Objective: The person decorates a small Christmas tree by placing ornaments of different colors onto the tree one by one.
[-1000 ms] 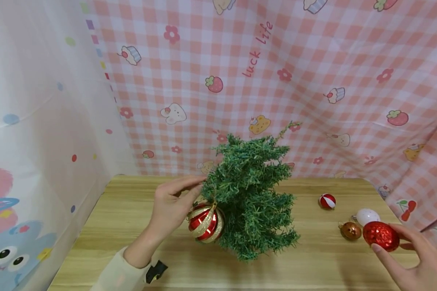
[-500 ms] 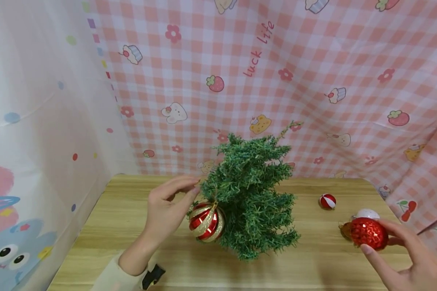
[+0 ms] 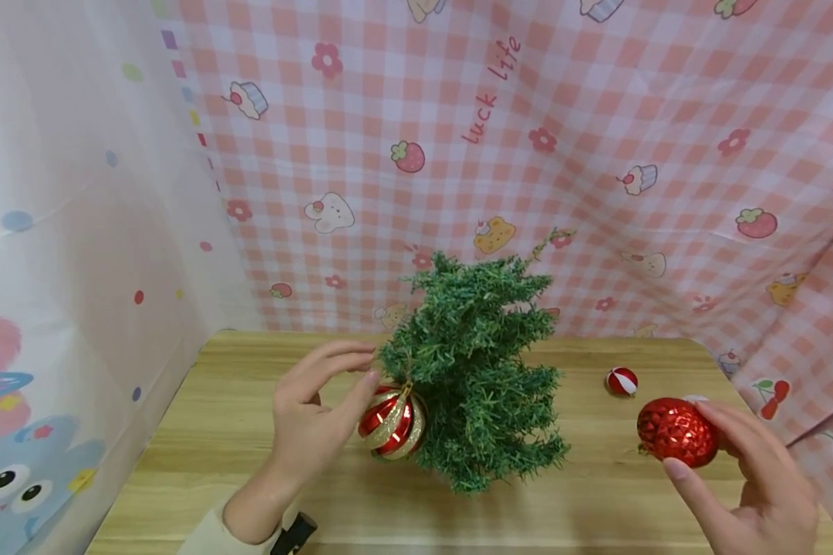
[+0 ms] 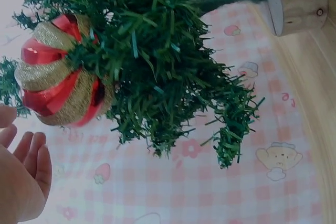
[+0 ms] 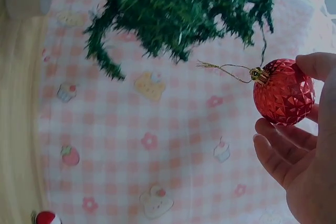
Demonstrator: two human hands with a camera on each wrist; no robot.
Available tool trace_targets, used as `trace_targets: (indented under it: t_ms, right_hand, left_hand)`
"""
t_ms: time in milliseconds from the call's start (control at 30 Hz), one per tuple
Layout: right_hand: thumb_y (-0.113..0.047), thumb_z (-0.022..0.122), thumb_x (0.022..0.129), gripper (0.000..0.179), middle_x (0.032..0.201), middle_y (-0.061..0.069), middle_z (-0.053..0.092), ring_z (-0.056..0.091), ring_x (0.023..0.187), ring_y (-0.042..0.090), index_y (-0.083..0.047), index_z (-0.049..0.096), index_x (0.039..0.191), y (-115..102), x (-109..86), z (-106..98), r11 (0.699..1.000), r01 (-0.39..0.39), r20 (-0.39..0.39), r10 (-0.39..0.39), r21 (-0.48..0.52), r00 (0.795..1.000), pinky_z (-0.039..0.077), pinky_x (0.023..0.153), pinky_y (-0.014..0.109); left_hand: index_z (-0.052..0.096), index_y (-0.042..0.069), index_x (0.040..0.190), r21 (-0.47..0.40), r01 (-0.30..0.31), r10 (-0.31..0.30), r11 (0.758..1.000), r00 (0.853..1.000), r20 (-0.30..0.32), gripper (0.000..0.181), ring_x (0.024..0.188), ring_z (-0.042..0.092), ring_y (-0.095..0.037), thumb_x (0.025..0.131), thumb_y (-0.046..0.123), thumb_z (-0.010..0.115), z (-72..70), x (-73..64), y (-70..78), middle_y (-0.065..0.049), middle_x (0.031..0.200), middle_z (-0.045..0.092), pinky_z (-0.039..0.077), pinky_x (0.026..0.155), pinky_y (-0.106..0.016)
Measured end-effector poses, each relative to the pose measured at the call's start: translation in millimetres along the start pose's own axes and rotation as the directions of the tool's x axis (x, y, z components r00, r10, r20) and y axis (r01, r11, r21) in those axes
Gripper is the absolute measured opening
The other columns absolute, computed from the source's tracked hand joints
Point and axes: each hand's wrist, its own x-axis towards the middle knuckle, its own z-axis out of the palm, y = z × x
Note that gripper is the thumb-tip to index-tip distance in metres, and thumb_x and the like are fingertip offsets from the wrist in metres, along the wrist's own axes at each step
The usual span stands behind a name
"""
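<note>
A small artificial Christmas tree (image 3: 486, 370) stands mid-table, its trunk set in a wooden base (image 4: 302, 1). On its left side hangs a big bauble (image 3: 392, 422) striped in red and gold glitter. My left hand (image 3: 319, 424) is beside that bauble, fingers loosely bent and nothing in its grasp; the left wrist view shows a gap between fingers and bauble. To the right of the tree my right hand (image 3: 757, 478) grips a shiny red faceted bauble (image 3: 676, 433) between thumb and fingers. A gold cap and string loop (image 5: 231, 72) stick out from it towards the tree.
A small red and white bauble (image 3: 622, 381) lies on the wooden table (image 3: 250, 385) at the back right. Part of a white bauble (image 3: 696, 399) peeks out behind the held one. A pink checked cloth (image 3: 416, 208) hangs behind the table.
My right hand has carried the red bauble left, towards the tree. My left hand has drawn back slightly from the branch and its fingers have parted. The striped bauble stays hanging.
</note>
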Motion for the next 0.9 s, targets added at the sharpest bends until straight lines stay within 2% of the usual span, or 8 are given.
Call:
trace_targets:
  t_ms: [100,200,267,367,500,700,800,900]
  right_hand:
    - [0.000,0.088,0.082,0.056,0.124,0.016,0.069,0.065,0.113,0.020,0.031,0.058,0.118,-6.1,3.3,10.6,0.982,0.023,-0.041,-0.016,0.185,0.999,0.054,0.093,0.016]
    - [0.009,0.086,0.080,0.056,0.122,0.021,0.068,0.065,0.113,0.024,0.035,0.054,0.117,-9.9,6.3,19.8,0.939,0.059,-0.074,-0.036,0.338,0.997,0.055,0.093,0.018]
    - [0.011,0.085,0.079,0.056,0.122,0.022,0.068,0.065,0.112,0.025,0.036,0.052,0.117,-12.0,7.3,24.4,0.920,0.074,-0.088,-0.043,0.385,0.995,0.056,0.092,0.018]
    - [0.012,0.084,0.080,0.056,0.123,0.023,0.067,0.068,0.109,0.024,0.037,0.051,0.118,-14.9,8.2,30.6,0.897,0.101,-0.101,-0.063,0.430,0.993,0.056,0.089,0.017]
    - [0.012,0.083,0.082,0.055,0.122,0.024,0.068,0.070,0.106,0.023,0.035,0.051,0.120,-21.0,11.3,39.9,0.862,0.133,-0.102,-0.095,0.489,0.990,0.056,0.089,0.017]
    - [0.016,0.079,0.083,0.051,0.118,0.027,0.068,0.067,0.107,0.026,0.034,0.049,0.121,-30.9,18.6,55.7,0.795,0.174,-0.086,-0.153,0.581,0.985,0.056,0.089,0.019]
    - [0.018,0.077,0.082,0.050,0.118,0.028,0.069,0.069,0.108,0.028,0.035,0.049,0.120,-33.7,16.6,60.1,0.782,0.171,-0.110,-0.131,0.600,0.985,0.057,0.092,0.021]
    - [0.020,0.076,0.082,0.050,0.121,0.029,0.069,0.070,0.111,0.029,0.035,0.048,0.121,-35.0,12.7,62.7,0.771,0.156,-0.112,-0.111,0.618,0.988,0.057,0.095,0.024]
  left_hand:
    - [0.075,-0.009,0.097,-0.007,-0.052,0.052,0.999,0.998,-0.025,0.015,0.103,0.071,-0.021,0.084,-0.004,0.076,2.4,-0.9,3.7,-0.021,0.105,0.074,0.058,0.093,-0.027]
    - [0.075,-0.007,0.097,-0.006,-0.131,0.130,0.991,0.990,-0.052,0.014,0.098,0.071,-0.023,0.090,0.005,0.077,7.4,-2.2,8.8,-0.021,0.101,0.073,0.058,0.089,-0.026]
    - [0.075,-0.006,0.096,-0.007,-0.183,0.182,0.983,0.981,-0.061,0.017,0.093,0.070,-0.026,0.093,0.010,0.077,12.5,-3.5,13.6,-0.020,0.098,0.073,0.059,0.084,-0.025]
    - [0.075,-0.005,0.094,-0.026,-0.246,0.245,0.969,0.968,-0.059,0.016,0.083,0.067,-0.027,0.093,0.011,0.077,21.5,-5.7,21.7,-0.021,0.095,0.072,0.056,0.070,-0.024]
    - [0.074,-0.004,0.097,-0.080,-0.244,0.244,0.966,0.970,-0.014,0.014,0.080,0.065,-0.027,0.095,0.010,0.076,32.8,-11.7,32.7,-0.021,0.096,0.070,0.052,0.060,-0.024]
    - [0.074,-0.004,0.099,-0.124,-0.200,0.207,0.972,0.977,0.044,0.013,0.082,0.067,-0.029,0.097,0.009,0.073,46.8,-24.1,45.1,-0.021,0.096,0.070,0.056,0.067,-0.028]
    - [0.074,-0.005,0.098,-0.148,-0.188,0.199,0.971,0.978,0.067,0.011,0.084,0.069,-0.030,0.096,0.006,0.073,53.2,-29.2,49.9,-0.021,0.094,0.071,0.060,0.075,-0.032]
    - [0.074,-0.006,0.098,-0.191,-0.172,0.193,0.966,0.976,0.098,0.010,0.084,0.071,-0.030,0.096,0.004,0.072,60.1,-34.6,53.3,-0.022,0.093,0.071,0.061,0.075,-0.031]
